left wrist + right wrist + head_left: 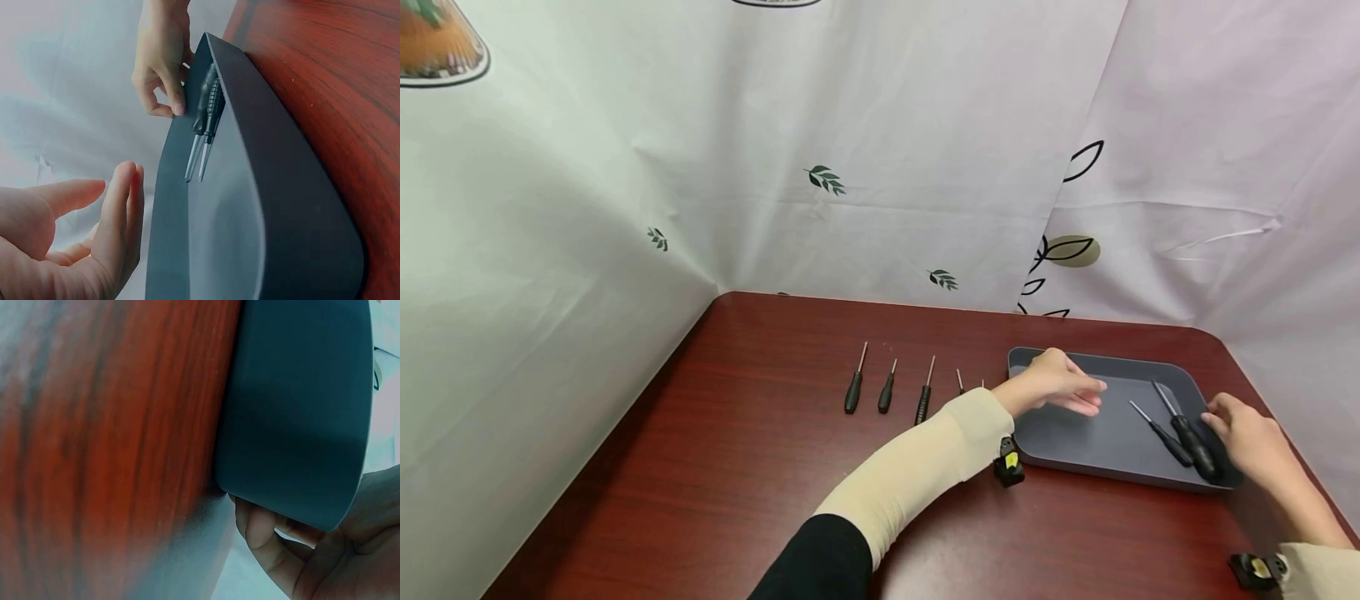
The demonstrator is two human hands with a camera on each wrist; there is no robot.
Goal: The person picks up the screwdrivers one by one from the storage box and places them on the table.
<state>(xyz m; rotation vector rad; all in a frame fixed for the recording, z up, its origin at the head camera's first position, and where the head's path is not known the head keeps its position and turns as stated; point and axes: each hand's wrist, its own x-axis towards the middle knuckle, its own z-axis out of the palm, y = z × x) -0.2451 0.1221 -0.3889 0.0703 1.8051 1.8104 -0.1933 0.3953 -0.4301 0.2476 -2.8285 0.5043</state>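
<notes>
A dark grey rectangular tray (1120,442) lies at the right of the table. Above its left part hovers my left hand (1063,385), fingers loosely extended and holding nothing; the left wrist view shows space between thumb and fingers. My right hand (1255,437) grips the tray's right end, with its fingers against the outside of the wall in the right wrist view. Two black-handled screwdrivers lie side by side in the tray near that hand: a thick one (1197,450) and a slimmer one (1172,444). Their shafts point toward the tray's far side.
Left of the tray, several black screwdrivers stand in a row on the reddish-brown table (715,467), including one (853,393) at the left end. My left forearm partly covers the row's right end. White printed cloth (880,233) hangs behind the table and along its sides.
</notes>
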